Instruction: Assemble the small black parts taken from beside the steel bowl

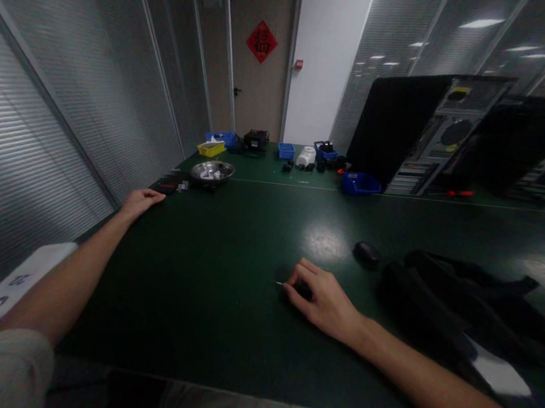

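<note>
My right hand [318, 299] is low over the dark green table, its thumb and fingers closed in a pinch. From the fingertips a thin, light-coloured pin-like piece [279, 283] sticks out to the left. Something dark shows inside the curled fingers; I cannot tell whether it is a handle or shadow. My left hand [139, 204] reaches out to the table's left edge, its fingers stretched forward and nothing visible in them. Just past its fingertips lies a flat black item [168, 187] with a red mark, partly blurred. Beyond that stands a round metal bowl [211, 171] with small bits in it.
A black mouse [366, 254] and a dark cloth bag [459, 300] lie to the right. Blue bins [361, 183], a yellow tray [211, 149] and a black box [256, 139] line the back. Computer towers [402, 120] stand back right. Glass partition [95, 70] borders the left.
</note>
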The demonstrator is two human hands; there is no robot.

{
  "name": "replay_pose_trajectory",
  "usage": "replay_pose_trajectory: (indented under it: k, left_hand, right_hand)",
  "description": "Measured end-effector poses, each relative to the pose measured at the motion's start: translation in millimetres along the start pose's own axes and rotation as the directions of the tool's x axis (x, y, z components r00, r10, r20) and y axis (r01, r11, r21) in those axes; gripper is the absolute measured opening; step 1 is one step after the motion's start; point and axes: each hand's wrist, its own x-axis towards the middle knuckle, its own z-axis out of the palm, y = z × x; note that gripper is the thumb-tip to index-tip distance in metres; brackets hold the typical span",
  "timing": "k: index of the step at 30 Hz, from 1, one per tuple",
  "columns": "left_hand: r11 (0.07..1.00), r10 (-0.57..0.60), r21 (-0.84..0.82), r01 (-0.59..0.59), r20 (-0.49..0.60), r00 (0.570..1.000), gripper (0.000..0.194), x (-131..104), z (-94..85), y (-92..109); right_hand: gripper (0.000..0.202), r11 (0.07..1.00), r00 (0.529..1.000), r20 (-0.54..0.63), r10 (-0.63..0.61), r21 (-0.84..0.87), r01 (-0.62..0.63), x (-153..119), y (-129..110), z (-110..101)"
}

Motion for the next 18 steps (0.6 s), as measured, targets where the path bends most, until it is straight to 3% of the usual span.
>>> replay_pose_trajectory:
  k: [5,8,10,11,13,16,17,18]
  left_hand:
    - [0.995,0.014,-0.100,-0.006,0.084,0.996,0.037,-10.2,7.7,27.2]
    - [0.982,0.122,-0.163,-0.092,0.182,0.976,0.035,-26.0,25.9,63.7]
    - [0.958,0.236,-0.230,-0.172,0.290,0.928,0.034,-50.5,43.1,98.8]
    - [0.928,0.330,-0.299,-0.224,0.376,0.866,0.036,-68.0,52.4,118.3]
    - [0.849,0.505,-0.442,-0.290,0.515,0.692,0.039,-110.8,70.5,156.8]
    - [0.705,0.705,-0.619,-0.346,0.559,0.436,0.035,-177.3,89.5,200.2]
    - [0.663,0.747,-0.638,-0.391,0.537,0.391,0.033,-194.7,92.6,208.9]
    - [0.635,0.773,-0.642,-0.430,0.514,0.373,0.032,-208.3,94.1,214.6]
  right_hand:
    - [0.006,1.000,1.000,-0.004,-0.001,-0.010,0.001,-0.2,0.2,0.2]
    - [0.006,1.000,1.000,-0.003,0.000,-0.006,0.000,-0.2,0.3,0.0]
    - [0.006,1.000,1.000,-0.006,0.001,-0.001,-0.001,0.1,0.0,-0.1]
    - [0.005,1.000,1.000,-0.010,0.003,0.001,-0.003,0.2,-0.3,-0.2]
    - [0.006,1.000,1.000,-0.019,0.010,0.003,-0.010,0.5,-0.8,-0.1]
    - [0.007,1.000,0.999,-0.035,0.017,0.002,-0.017,0.5,-0.7,0.6]
    - [0.007,1.000,0.999,-0.037,0.017,0.001,-0.017,0.5,-0.4,1.0]
    - [0.006,1.000,0.999,-0.038,0.016,0.000,-0.016,0.6,-0.2,1.4]
